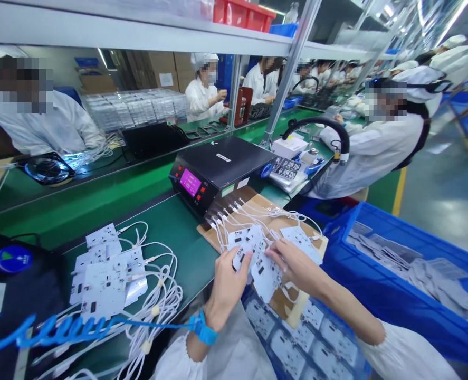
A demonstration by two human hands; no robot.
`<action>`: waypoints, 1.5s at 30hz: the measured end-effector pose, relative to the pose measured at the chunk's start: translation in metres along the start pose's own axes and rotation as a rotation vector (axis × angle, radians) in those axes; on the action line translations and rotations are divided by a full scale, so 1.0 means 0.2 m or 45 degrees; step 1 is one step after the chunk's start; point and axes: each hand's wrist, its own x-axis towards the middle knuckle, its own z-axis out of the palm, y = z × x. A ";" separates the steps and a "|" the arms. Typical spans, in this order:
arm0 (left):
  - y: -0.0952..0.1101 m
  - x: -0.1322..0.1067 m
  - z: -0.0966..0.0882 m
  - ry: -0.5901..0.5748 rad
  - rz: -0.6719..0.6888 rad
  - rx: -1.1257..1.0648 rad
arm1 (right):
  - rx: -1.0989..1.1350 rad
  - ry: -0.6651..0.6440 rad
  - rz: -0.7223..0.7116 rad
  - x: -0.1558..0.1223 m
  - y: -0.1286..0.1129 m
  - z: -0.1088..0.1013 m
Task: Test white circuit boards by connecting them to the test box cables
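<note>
White sleeves (403,353), blue wrist strap (204,328)

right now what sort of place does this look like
Most likely an electronics factory line: co-workers in white suits and caps sit along a green workbench, with a black test unit cabled to white circuit boards.

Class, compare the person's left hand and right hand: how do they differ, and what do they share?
The left hand wears a blue wrist strap with a coiled cord; the right hand has a bare wrist. The left hand points up-right, the right hand leftward. Both touch white circuit boards.
</note>
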 end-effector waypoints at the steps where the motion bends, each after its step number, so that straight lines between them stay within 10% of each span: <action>1: 0.01 0.00 0.00 -0.029 -0.020 -0.030 | 0.025 -0.013 0.053 0.01 0.00 0.00; 11: 0.01 -0.03 0.01 -0.043 -0.119 -0.068 | 0.087 -0.091 0.199 0.06 -0.07 0.04; 21: 0.02 -0.01 -0.04 0.024 -0.209 -0.179 | -0.364 0.047 -0.237 -0.17 -0.02 0.02; 31: 0.04 0.01 -0.07 0.133 -0.278 -0.110 | -0.133 -0.064 0.006 -0.21 -0.07 0.15; 40: 0.05 0.00 -0.13 0.371 -0.386 -0.023 | 0.033 -0.227 -0.056 -0.22 -0.06 0.10; 45: 0.06 0.02 -0.13 0.418 -0.357 0.004 | 0.307 -0.229 -0.278 -0.20 0.03 -0.11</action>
